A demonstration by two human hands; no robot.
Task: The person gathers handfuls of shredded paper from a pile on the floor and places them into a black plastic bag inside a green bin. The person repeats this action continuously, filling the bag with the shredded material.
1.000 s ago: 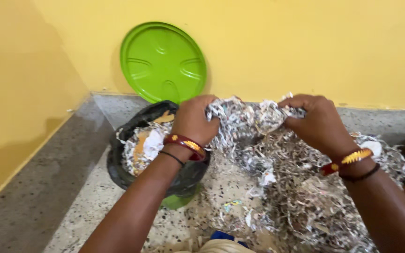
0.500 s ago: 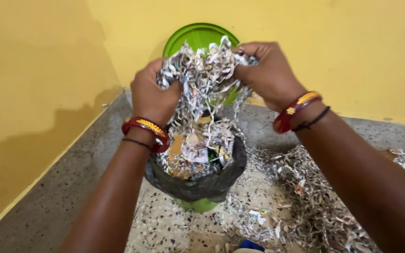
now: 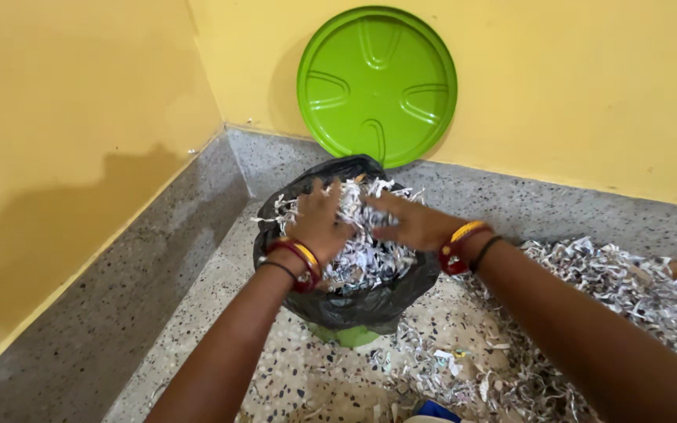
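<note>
Corner of a speckled stone floor (image 3: 197, 329), yellow walls (image 3: 80, 141) on two sides. A small green bin (image 3: 346, 335) lined with a black bag (image 3: 370, 301) stands near frame centre. Its round green lid (image 3: 377, 84) leans upright against the wall at 12 o'clock from the bin.

Step in hand, as judged: packing down. Both hands lie flat on the heap of shredded paper (image 3: 366, 251) that fills the bag to its mouth and mounds above the rim.

Left hand (image 3: 319, 222): palm down on the 9 o'clock side of the heap, fingers spread, tips buried among the strips. Red and gold bangles on that wrist.

Right hand (image 3: 415, 224): palm down on the 3 o'clock side, fingers loosely together and pointing toward 9 o'clock, lying over the shreds. Neither hand pinches anything; the paper sits under the palms and between the two sets of fingertips.

More loose shreds (image 3: 628, 290) lie scattered on the floor from 3 to 5 o'clock of the bin, apart from both hands.

Next move, as judged: an even downward press, with the bag's edge kept clear so strips do not spill over the 9 o'clock rim, where some already overhang.
</note>
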